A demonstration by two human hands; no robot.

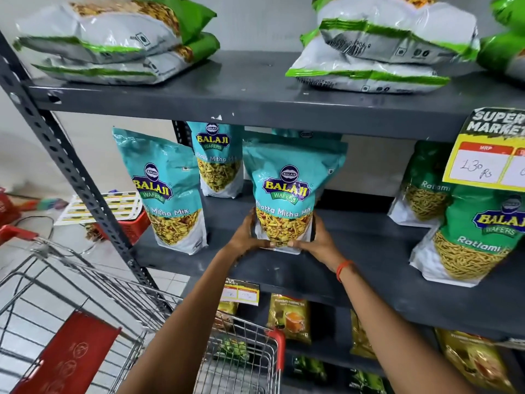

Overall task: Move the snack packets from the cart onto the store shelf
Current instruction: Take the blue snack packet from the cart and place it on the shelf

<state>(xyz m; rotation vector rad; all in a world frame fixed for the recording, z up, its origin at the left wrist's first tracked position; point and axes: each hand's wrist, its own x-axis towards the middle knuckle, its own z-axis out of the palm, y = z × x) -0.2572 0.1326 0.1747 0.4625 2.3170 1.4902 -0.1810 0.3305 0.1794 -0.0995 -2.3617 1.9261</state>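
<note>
Both hands are on the teal Khatta Mitha Mix packet (287,194), upright on the middle shelf (369,251) of the grey rack, its base at the shelf surface near the front edge. The left hand (246,236) grips the packet's lower left corner, fingers wrapped behind and thumb across the bottom front; the right hand (319,240) clasps the lower right corner the same way, an orange thread band (342,270) on that wrist. Just left of this packet stands a second teal packet (167,191), leaning slightly, and behind and between them a third teal packet (217,160) further back. Right of the held packet, well apart, stand green Ratlami packets (468,237). Above it, on the top shelf (255,89), lie flat stacks of white-and-green packets (113,38). A yellow price tag (488,155) hangs up to its right. Below it, the wire cart (244,356) with red corner trim sits against the rack.
</note>
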